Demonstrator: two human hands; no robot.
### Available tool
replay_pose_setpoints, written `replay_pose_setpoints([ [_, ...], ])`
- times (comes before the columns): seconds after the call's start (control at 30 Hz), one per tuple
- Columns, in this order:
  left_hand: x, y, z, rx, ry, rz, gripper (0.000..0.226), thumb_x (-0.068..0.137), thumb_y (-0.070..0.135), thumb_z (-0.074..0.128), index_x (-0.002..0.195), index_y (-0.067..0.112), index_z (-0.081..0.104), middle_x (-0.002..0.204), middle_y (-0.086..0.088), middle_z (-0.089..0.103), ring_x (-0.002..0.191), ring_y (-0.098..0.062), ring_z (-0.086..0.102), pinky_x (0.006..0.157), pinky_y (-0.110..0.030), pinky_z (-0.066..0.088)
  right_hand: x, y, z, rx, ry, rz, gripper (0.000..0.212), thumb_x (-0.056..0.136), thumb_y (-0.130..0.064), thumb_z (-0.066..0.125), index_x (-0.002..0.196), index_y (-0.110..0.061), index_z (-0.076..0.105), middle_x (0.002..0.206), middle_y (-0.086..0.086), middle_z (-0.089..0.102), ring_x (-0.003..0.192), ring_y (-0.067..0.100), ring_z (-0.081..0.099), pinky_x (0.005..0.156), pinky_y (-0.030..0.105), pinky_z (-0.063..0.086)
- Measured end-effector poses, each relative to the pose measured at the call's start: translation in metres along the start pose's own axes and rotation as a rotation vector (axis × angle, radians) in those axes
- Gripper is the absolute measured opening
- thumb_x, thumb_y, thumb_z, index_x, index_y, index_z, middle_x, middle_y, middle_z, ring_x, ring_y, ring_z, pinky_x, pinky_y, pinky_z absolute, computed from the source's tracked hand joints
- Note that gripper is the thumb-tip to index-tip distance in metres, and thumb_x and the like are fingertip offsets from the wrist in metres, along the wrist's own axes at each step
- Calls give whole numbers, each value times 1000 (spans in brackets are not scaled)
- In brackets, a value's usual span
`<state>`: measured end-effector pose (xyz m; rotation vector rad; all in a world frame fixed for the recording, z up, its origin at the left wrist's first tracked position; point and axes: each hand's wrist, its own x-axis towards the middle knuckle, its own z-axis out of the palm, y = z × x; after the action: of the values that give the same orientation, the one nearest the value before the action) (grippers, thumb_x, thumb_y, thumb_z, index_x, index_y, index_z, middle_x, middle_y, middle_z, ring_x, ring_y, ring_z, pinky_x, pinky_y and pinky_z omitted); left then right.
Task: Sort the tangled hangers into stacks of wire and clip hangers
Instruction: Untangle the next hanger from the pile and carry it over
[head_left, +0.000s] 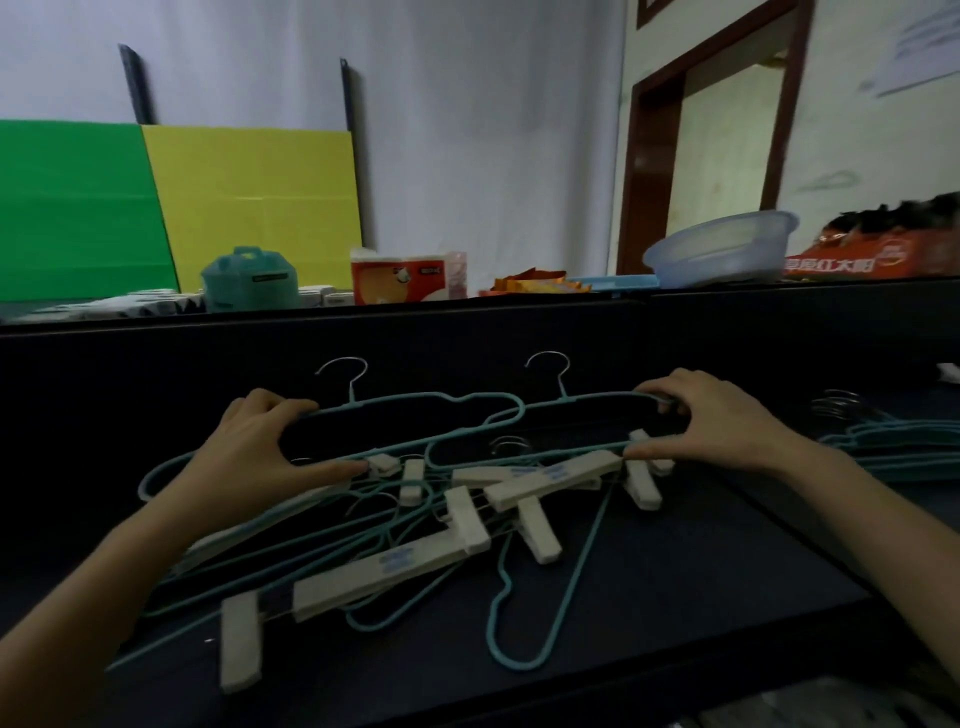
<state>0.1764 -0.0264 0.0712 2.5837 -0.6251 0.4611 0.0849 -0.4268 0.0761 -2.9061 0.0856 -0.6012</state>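
A tangled pile (415, 530) of teal wire hangers and white clip hangers lies on the dark table (675, 597). My left hand (260, 447) grips the left end of a teal wire hanger (415, 402) raised above the pile, its silver hook pointing away from me. My right hand (711, 415) grips the right end of a second teal wire hanger (587, 402), which overlaps the first. A white clip hanger (384, 571) lies near the front of the pile. A stack of teal wire hangers (893, 441) rests at the right.
A dark partition (467, 332) rises behind the table. Beyond it stand green and yellow boards (156, 208), a teal container (249, 280), a tissue pack (400, 278), a blue plastic basin (727, 249) and an orange box (857, 260).
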Motion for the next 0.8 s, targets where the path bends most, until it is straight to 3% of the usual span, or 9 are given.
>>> replay_pose_setpoints([
  [0.03, 8, 39, 17, 6, -11, 38, 111, 39, 81, 50, 130, 17, 48, 106, 4, 36, 112, -19, 37, 98, -36, 37, -28, 31, -21, -3, 25, 27, 99, 45, -84, 48, 127, -29, 50, 100, -9, 50, 94, 11, 49, 83, 34, 43],
  [0.2, 18, 72, 29, -13, -6, 72, 112, 40, 84, 48, 130, 18, 47, 106, 6, 36, 104, -14, 37, 96, -35, 39, -54, 58, -34, 6, 37, 48, 95, 44, -86, 50, 123, -35, 50, 98, -17, 48, 96, 9, 48, 82, 32, 42],
  [0.33, 22, 145, 67, -54, -29, 158, 110, 42, 84, 47, 130, 18, 46, 106, 6, 36, 100, -11, 34, 94, -33, 39, -107, 126, -70, -6, 22, 161, 94, 44, -85, 51, 125, -37, 48, 95, -25, 43, 95, 4, 45, 79, 26, 37],
  [0.53, 29, 250, 128, -129, -82, 194, 110, 42, 82, 50, 131, 16, 46, 109, 3, 39, 113, -21, 40, 96, -35, 38, -196, 228, -112, -20, 19, 322, 92, 44, -82, 54, 124, -38, 47, 104, -18, 46, 99, 6, 44, 83, 28, 39],
  [0.73, 43, 332, 180, -155, -143, 244, 112, 41, 84, 47, 129, 15, 48, 114, -6, 45, 113, -25, 41, 95, -37, 40, -265, 303, -145, -39, 141, 396, 80, 42, -72, 64, 109, -30, 60, 94, -12, 57, 90, 13, 55, 77, 29, 40],
  [0.8, 51, 357, 195, -141, -157, 262, 114, 40, 86, 44, 129, 15, 48, 116, -6, 45, 113, -25, 40, 94, -37, 41, -284, 323, -153, -60, 160, 409, 75, 43, -70, 65, 106, -30, 62, 90, -13, 59, 87, 8, 56, 73, 27, 40],
])
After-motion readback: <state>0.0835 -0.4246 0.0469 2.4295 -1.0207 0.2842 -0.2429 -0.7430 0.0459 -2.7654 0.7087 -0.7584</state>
